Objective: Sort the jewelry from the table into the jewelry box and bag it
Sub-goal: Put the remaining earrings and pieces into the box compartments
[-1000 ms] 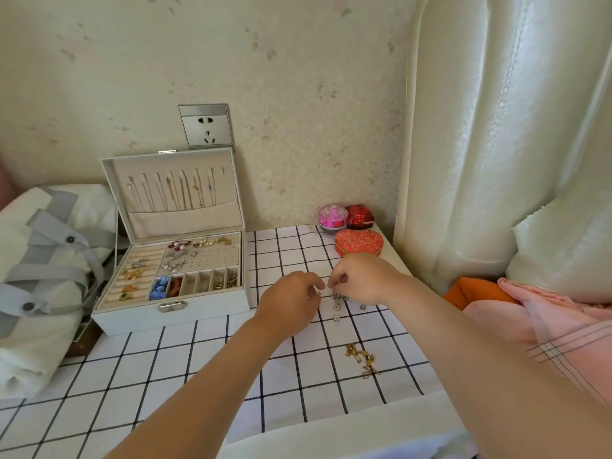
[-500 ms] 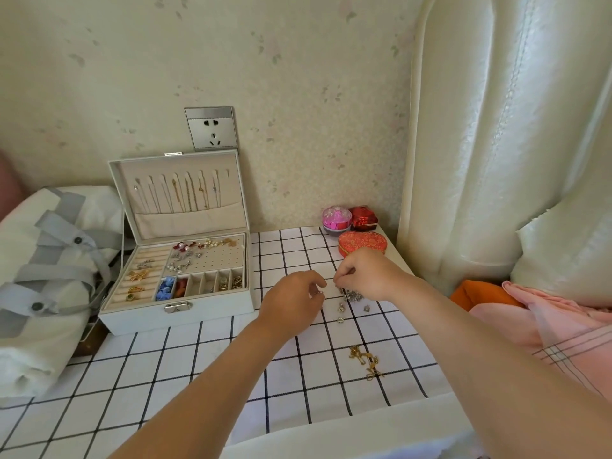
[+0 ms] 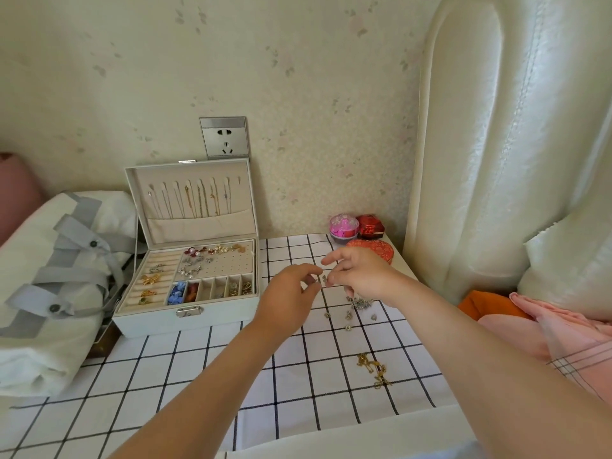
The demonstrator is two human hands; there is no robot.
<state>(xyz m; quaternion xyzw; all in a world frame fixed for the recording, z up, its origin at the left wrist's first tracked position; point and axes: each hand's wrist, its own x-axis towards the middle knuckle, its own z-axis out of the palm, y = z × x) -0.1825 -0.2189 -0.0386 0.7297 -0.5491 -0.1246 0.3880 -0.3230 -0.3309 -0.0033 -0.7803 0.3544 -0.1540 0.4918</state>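
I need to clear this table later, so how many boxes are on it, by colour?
White: 1, the open jewelry box
Pink: 1, the round box
Red: 2, the square box and the heart-shaped box
Total: 4

Two hands, left hand (image 3: 288,303) and right hand (image 3: 364,276), meet with one silver piece (image 3: 324,278) between their fingertips. Just below the right hand lie one small silver heap (image 3: 360,303) and four loose silver bits (image 3: 348,315). Nearer the person lies one gold tangle (image 3: 372,367). Beyond the right hand stand three little containers: one pink tub (image 3: 343,225), one red box (image 3: 371,225) and one red heart box (image 3: 377,251). Left of the left hand sits one jewelry box (image 3: 185,321), then one bag (image 3: 49,293).
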